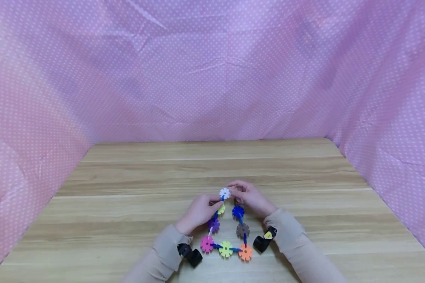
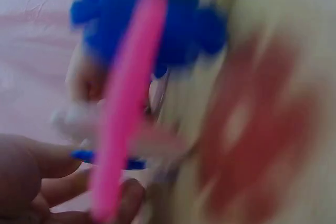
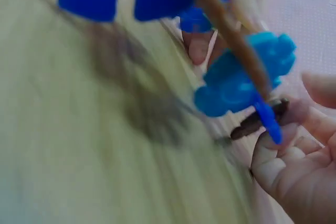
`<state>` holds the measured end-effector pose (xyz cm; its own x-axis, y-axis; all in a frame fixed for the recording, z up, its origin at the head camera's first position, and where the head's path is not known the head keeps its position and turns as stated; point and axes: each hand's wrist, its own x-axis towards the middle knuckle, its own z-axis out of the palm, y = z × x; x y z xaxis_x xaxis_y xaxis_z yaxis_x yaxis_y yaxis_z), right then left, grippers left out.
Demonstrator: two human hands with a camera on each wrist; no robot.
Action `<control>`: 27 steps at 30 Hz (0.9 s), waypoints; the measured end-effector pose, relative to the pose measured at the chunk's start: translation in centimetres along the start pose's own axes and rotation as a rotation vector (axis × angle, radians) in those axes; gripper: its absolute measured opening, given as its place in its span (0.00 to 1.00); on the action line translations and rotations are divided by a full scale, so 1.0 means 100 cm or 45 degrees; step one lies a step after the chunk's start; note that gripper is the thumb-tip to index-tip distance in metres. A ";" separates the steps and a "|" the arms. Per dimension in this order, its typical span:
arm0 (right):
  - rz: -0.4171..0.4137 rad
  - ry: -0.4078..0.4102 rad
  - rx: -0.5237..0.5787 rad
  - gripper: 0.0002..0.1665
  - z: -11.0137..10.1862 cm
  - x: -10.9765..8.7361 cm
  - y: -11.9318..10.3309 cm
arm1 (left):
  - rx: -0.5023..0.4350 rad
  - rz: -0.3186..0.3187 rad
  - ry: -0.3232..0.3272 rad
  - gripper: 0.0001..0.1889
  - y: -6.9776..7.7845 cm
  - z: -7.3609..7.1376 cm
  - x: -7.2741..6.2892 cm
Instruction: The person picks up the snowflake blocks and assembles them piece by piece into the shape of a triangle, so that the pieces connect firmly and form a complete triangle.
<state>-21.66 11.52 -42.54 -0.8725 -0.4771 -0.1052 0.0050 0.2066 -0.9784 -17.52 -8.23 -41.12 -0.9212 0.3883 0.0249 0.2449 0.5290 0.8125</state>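
Notched plastic discs form a chain shaped roughly like a triangle. In the head view my left hand (image 1: 202, 210) grips the chain near its top, where a blue disc (image 2: 105, 158) shows edge-on between thumb and finger in the left wrist view. Just beyond those fingertips is the white disc (image 1: 224, 193). My right hand (image 1: 249, 197) is on the other side, fingertips right at the white disc's edge. In the right wrist view it pinches a dark brown disc (image 3: 257, 123) that has a small blue disc (image 3: 269, 121) crossing it.
The lower chain includes pink (image 1: 207, 244), yellow-green (image 1: 225, 253), orange (image 1: 245, 256), grey-brown (image 1: 242, 226), blue (image 1: 238, 212) and purple (image 1: 214, 225) discs. They are over a wooden table (image 1: 145, 173). Pink dotted cloth (image 1: 212, 90) hangs behind and at both sides.
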 end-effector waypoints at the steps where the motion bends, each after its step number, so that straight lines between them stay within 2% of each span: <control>1: -0.015 0.001 -0.058 0.21 -0.001 -0.001 0.000 | 0.041 -0.018 -0.016 0.10 0.000 -0.003 0.000; 4: -0.055 -0.005 -0.263 0.24 -0.003 -0.005 -0.002 | 0.099 -0.122 -0.048 0.11 -0.001 -0.012 0.000; 7: -0.054 0.000 -0.425 0.26 -0.004 -0.011 -0.005 | 0.146 -0.204 -0.021 0.11 -0.006 -0.017 0.005; 10: -0.050 -0.008 -0.560 0.23 -0.004 -0.017 -0.007 | 0.100 -0.252 0.005 0.12 -0.012 -0.019 0.013; 13: -0.063 -0.024 -0.644 0.17 -0.001 -0.019 -0.008 | -0.025 -0.311 -0.030 0.15 -0.016 -0.019 0.023; 16: -0.083 -0.025 -0.669 0.13 0.003 -0.018 -0.007 | -0.126 -0.349 -0.087 0.15 -0.017 -0.017 0.030; 18: -0.087 -0.017 -0.659 0.12 0.006 -0.018 -0.007 | -0.133 -0.342 -0.109 0.15 -0.018 -0.016 0.033; 27: -0.085 -0.043 -0.561 0.10 0.012 -0.016 -0.009 | -0.158 -0.332 -0.043 0.13 -0.018 -0.010 0.036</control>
<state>-19.64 11.05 -41.71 -0.8475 -0.5277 -0.0572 -0.2659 0.5153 -0.8147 -21.60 -8.55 -41.85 -0.9372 0.2773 -0.2115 -0.0392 0.5189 0.8540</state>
